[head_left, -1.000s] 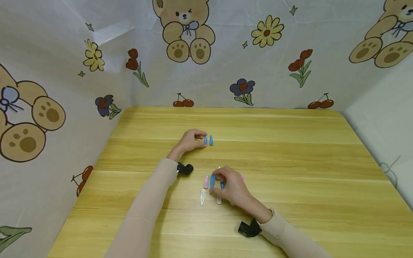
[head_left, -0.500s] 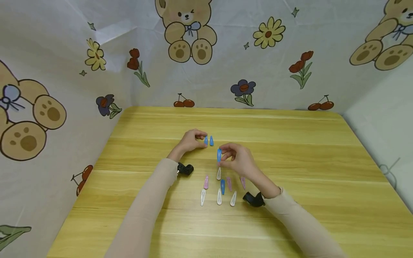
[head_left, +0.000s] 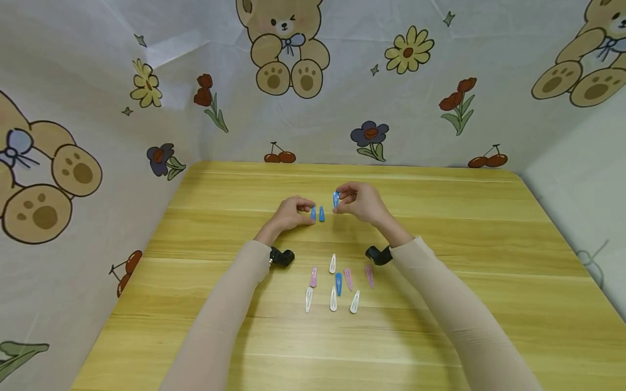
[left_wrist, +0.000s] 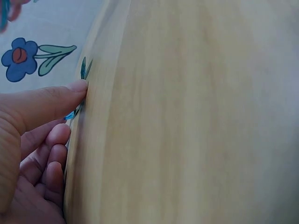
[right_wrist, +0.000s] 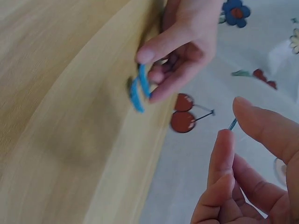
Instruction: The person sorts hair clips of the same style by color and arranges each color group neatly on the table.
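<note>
Toward the back of the table, my left hand [head_left: 289, 213] holds a blue snap hair clip [head_left: 313, 213] between thumb and finger. Just right of it lies a second blue hair clip [head_left: 321, 214], parallel and a small gap away. My right hand [head_left: 363, 203] pinches another blue hair clip [head_left: 336, 200] upright, a little further right and back. In the right wrist view that clip [right_wrist: 232, 124] shows as a thin edge between thumb and forefinger. The left wrist view has my thumb [left_wrist: 70, 93] partly covering the clips.
Nearer the front lie more hair clips: a blue one [head_left: 338, 284], pink ones such as this pink clip [head_left: 313, 276], and several white ones, among them a white clip [head_left: 354, 302]. A printed cloth [head_left: 342, 108] stands behind the wooden table [head_left: 464, 228].
My right hand has carried a blue hair clip from the front group back to the right of the two blue clips. The left hand has stayed in place.
</note>
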`<state>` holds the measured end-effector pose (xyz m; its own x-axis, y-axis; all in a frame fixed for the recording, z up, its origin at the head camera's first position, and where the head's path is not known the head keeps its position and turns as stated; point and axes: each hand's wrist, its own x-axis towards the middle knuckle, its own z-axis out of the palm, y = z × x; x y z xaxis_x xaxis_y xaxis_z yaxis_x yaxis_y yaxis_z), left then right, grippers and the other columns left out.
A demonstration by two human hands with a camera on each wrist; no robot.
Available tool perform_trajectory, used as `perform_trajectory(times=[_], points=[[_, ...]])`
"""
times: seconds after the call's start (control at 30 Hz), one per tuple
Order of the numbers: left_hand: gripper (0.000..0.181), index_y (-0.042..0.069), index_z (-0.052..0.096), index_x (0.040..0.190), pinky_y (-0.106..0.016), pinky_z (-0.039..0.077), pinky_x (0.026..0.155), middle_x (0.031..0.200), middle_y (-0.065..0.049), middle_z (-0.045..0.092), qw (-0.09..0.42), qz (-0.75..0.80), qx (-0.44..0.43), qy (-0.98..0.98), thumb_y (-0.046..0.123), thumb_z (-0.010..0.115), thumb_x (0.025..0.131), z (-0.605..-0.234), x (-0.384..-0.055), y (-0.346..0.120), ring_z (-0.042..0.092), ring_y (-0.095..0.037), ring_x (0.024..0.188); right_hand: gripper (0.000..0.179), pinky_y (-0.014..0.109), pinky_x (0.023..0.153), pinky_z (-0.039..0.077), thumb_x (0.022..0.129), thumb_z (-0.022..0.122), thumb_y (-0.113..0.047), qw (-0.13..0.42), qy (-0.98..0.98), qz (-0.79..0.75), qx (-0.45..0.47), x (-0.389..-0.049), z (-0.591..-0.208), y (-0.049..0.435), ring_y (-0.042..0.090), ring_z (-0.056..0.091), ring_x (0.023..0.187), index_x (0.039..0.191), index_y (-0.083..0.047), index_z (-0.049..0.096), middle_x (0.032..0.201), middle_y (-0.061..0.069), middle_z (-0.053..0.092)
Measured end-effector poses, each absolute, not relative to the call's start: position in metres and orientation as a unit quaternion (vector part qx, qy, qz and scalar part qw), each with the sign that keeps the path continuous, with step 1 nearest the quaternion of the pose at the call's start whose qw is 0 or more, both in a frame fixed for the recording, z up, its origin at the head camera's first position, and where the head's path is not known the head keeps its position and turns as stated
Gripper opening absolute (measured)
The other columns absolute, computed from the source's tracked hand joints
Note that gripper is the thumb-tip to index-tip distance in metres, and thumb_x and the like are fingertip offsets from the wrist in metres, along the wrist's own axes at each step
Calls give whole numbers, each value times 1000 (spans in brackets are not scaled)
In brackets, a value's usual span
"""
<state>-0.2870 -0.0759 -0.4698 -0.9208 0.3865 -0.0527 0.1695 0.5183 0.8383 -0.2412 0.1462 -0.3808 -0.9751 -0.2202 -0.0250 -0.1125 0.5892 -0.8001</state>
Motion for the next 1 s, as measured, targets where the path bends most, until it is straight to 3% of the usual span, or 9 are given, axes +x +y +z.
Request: perform_trajectory(times=[0.3, 0.47, 0.7, 1.0], points=[[47, 5, 67, 123, -31, 45, 85, 101, -7, 59, 117, 464, 160, 864, 11, 81, 79, -470, -286, -75, 52, -21, 95, 44, 26, 74, 48, 77, 81, -7, 88, 903, -412, -88, -267, -410, 145, 25, 62, 88, 115, 6, 65, 102, 19, 66], [46, 5, 67, 123, -31, 45, 86, 101, -7, 59, 120, 464, 160, 863, 11, 81, 79, -469, -285, -75, 53, -21, 96, 44, 24, 75, 47, 76, 82, -9, 109, 907, -398, -83, -275, -424, 144, 21, 61, 87, 115, 3, 66, 102, 16, 66], [46, 6, 67, 123, -31, 45, 86, 102, -7, 59, 120, 461, 162, 864, 11, 81, 79, -468, -285, -75, 53, -21, 96, 42, 27, 70, 49, 72, 85, -13, 117, 907, -393, -100, -280, -433, 142, 19, 61, 80, 107, 2, 68, 89, 9, 67], [47, 6, 67, 124, -30, 45, 86, 102, -6, 59, 119, 460, 161, 865, 13, 81, 79, -469, -286, -77, 53, -19, 95, 42, 23, 70, 45, 75, 84, -14, 119, 918, -365, -93, -281, -439, 139, 18, 59, 84, 111, 1, 68, 96, 11, 67]])
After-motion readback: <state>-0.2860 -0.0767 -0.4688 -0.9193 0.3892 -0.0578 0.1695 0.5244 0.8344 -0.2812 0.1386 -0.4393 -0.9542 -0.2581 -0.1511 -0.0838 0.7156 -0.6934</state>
